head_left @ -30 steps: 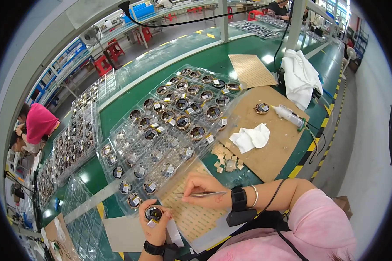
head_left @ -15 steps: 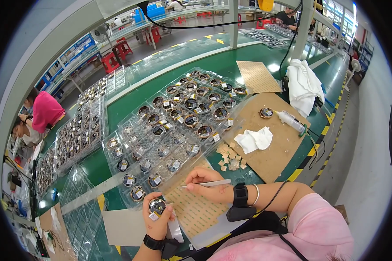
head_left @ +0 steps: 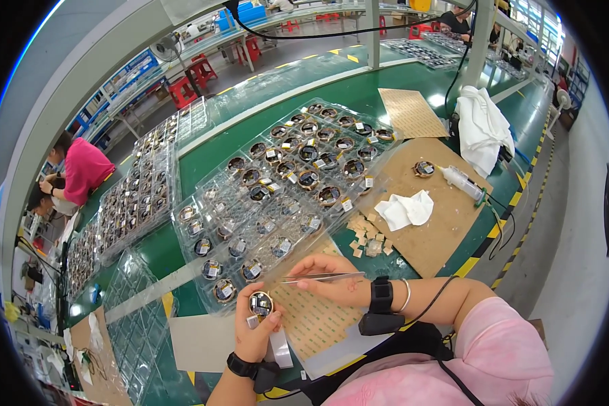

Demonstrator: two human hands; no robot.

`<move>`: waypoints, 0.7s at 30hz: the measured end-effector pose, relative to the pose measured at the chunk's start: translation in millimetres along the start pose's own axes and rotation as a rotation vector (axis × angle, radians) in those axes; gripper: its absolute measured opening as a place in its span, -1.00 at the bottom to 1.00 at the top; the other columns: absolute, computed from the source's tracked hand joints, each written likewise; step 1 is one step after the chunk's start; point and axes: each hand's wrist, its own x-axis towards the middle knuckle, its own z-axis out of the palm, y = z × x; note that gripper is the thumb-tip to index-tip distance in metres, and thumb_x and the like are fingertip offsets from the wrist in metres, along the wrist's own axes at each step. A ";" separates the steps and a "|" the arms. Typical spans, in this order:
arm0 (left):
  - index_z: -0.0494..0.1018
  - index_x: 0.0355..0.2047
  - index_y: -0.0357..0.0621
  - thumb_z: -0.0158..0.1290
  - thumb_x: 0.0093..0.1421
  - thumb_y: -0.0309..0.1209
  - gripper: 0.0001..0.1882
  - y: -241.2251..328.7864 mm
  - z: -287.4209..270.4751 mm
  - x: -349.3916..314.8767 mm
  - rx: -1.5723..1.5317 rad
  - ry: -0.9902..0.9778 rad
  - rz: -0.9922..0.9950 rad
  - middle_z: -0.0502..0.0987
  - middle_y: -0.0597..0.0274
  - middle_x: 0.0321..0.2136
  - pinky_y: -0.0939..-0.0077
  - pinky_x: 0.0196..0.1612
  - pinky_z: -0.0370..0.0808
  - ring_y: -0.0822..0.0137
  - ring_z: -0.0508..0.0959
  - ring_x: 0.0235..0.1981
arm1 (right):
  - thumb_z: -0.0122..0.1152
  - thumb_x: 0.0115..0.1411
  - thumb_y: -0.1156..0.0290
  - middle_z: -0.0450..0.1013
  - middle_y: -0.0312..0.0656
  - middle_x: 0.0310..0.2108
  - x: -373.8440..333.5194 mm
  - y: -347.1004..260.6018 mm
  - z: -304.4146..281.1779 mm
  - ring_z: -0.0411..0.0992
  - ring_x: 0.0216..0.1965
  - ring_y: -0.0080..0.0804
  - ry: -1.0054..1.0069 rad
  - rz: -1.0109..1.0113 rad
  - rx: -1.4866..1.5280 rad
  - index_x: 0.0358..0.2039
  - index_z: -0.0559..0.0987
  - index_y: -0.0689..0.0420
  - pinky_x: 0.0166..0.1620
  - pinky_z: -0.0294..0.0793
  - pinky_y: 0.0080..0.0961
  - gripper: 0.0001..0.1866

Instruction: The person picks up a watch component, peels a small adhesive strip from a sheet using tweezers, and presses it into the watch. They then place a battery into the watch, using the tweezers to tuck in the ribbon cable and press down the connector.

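My left hand (head_left: pixel 252 337) is closed round a small round watch-like unit (head_left: pixel 260 304) with a copper rim, dark inside, a pale label tab hanging at its side. In my right hand (head_left: pixel 323 279) a pair of metal tweezers (head_left: pixel 338 276) lies across the fingers, its tips pointing left, above and apart from the round unit. Below the right hand lies a tan sheet of adhesive pieces (head_left: pixel 314 325) with green print. Just beyond both hands is a clear plastic tray (head_left: pixel 284 223) holding many similar round units in its pockets.
On a brown board (head_left: pixel 446 223) at right lie a white cloth (head_left: pixel 406 210), a glue syringe (head_left: pixel 461 183) and one round unit (head_left: pixel 423 168). Peeled tan squares (head_left: pixel 362 230) lie beside it. More filled trays (head_left: pixel 139 196) stand at left. A person in pink (head_left: pixel 84 169) sits beyond them.
The round unit in my left hand has turned to face upward more. My right hand's tweezers have tilted slightly. The whole view has shifted a little.
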 end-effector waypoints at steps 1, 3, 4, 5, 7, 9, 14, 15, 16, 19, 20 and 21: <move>0.12 0.14 -0.17 0.12 0.10 -0.47 -0.38 2.0 0.7 0.0 -0.047 0.007 -0.012 0.47 0.15 -0.37 0.64 -0.48 0.35 0.46 0.41 -0.53 | 0.16 0.22 0.39 0.50 -0.23 -0.17 -0.3 -1.0 0.7 0.45 -0.10 -0.55 0.006 -0.001 0.000 -0.11 0.48 0.22 -0.02 0.43 -0.56 -0.74; 0.11 0.16 -0.18 0.11 0.10 -0.46 -0.36 4.2 0.4 0.5 -0.087 0.016 -0.024 0.48 0.13 -0.35 0.65 -0.48 0.33 0.45 0.40 -0.54 | 0.17 0.22 0.40 0.51 -0.23 -0.16 -0.9 -1.0 1.0 0.45 -0.10 -0.55 0.011 -0.005 0.006 -0.11 0.49 0.21 -0.02 0.43 -0.55 -0.74; 0.09 0.18 -0.18 0.09 0.11 -0.43 -0.35 2.7 -1.2 2.1 -0.149 0.002 -0.022 0.49 0.11 -0.34 0.65 -0.48 0.33 0.45 0.40 -0.55 | 0.18 0.21 0.39 0.51 -0.23 -0.16 -1.3 0.1 0.5 0.45 -0.10 -0.55 0.014 -0.003 0.011 -0.11 0.49 0.21 -0.03 0.43 -0.56 -0.74; 0.08 0.20 -0.18 0.08 0.11 -0.41 -0.34 0.9 -2.1 3.8 -0.212 -0.012 -0.020 0.49 0.09 -0.33 0.66 -0.48 0.32 0.44 0.39 -0.56 | 0.19 0.21 0.39 0.51 -0.24 -0.16 -1.7 0.8 -0.4 0.45 -0.10 -0.56 0.017 0.000 0.014 -0.12 0.49 0.21 -0.03 0.43 -0.57 -0.74; 0.07 0.22 -0.18 0.06 0.12 -0.39 -0.33 1.7 -1.3 4.3 -0.272 -0.026 -0.017 0.50 0.07 -0.31 0.66 -0.48 0.31 0.44 0.38 -0.57 | 0.20 0.20 0.39 0.51 -0.24 -0.16 -1.7 -0.6 -0.5 0.45 -0.11 -0.56 0.018 0.000 0.020 -0.12 0.49 0.20 -0.04 0.44 -0.57 -0.74; 0.07 0.23 -0.18 0.08 0.11 -0.30 -0.29 3.0 1.0 4.4 -0.258 -0.015 -0.015 0.50 0.08 -0.32 0.68 -0.50 0.32 0.44 0.39 -0.57 | 0.21 0.20 0.39 0.51 -0.24 -0.16 -2.1 -4.0 -0.3 0.46 -0.12 -0.56 0.009 0.004 -0.008 -0.13 0.49 0.20 -0.05 0.44 -0.58 -0.74; 0.06 0.24 -0.16 0.05 0.15 -0.31 -0.32 6.9 8.2 2.7 -0.277 0.009 -0.020 0.51 0.09 -0.30 0.71 -0.49 0.32 0.47 0.39 -0.58 | 0.21 0.20 0.41 0.51 -0.24 -0.16 -2.1 -6.1 0.5 0.46 -0.13 -0.57 0.001 0.007 -0.050 -0.14 0.48 0.20 -0.04 0.45 -0.57 -0.75; 0.06 0.24 -0.16 0.05 0.15 -0.31 -0.32 5.9 7.6 2.1 -0.279 0.011 -0.016 0.51 0.09 -0.30 0.71 -0.49 0.32 0.47 0.39 -0.58 | 0.21 0.20 0.41 0.51 -0.24 -0.16 -1.8 -5.6 1.0 0.46 -0.13 -0.57 -0.003 0.006 -0.053 -0.14 0.48 0.20 -0.04 0.45 -0.57 -0.75; 0.07 0.24 -0.16 0.04 0.16 -0.36 -0.35 3.6 6.1 2.1 -0.237 0.021 -0.056 0.51 0.10 -0.30 0.72 -0.51 0.32 0.49 0.38 -0.59 | 0.20 0.20 0.42 0.51 -0.23 -0.16 -1.6 -4.2 1.3 0.46 -0.12 -0.57 0.000 0.003 -0.044 -0.14 0.48 0.20 -0.04 0.45 -0.57 -0.76; 0.10 0.23 -0.15 0.01 0.18 -0.46 -0.40 -0.1 4.2 0.6 -0.157 0.049 -0.130 0.52 0.13 -0.29 0.74 -0.53 0.30 0.54 0.37 -0.61 | 0.19 0.20 0.44 0.51 -0.22 -0.15 -1.5 -2.7 1.7 0.46 -0.11 -0.56 -0.002 -0.002 -0.028 -0.14 0.46 0.20 -0.04 0.46 -0.56 -0.77; 0.11 0.20 -0.14 0.01 0.17 -0.51 -0.41 0.0 4.7 0.4 -0.083 0.041 -0.116 0.52 0.15 -0.29 0.75 -0.55 0.29 0.56 0.36 -0.62 | 0.19 0.20 0.45 0.50 -0.21 -0.14 -1.8 -2.5 2.1 0.46 -0.11 -0.55 0.006 0.013 -0.013 -0.14 0.46 0.20 -0.04 0.46 -0.55 -0.77; 0.12 0.18 -0.12 0.01 0.16 -0.56 -0.43 0.2 5.6 0.6 -0.008 0.034 -0.102 0.52 0.17 -0.30 0.76 -0.58 0.28 0.58 0.35 -0.63 | 0.18 0.21 0.46 0.50 -0.20 -0.13 -2.1 -2.5 2.2 0.47 -0.10 -0.54 0.013 0.028 0.002 -0.14 0.45 0.21 -0.05 0.47 -0.55 -0.77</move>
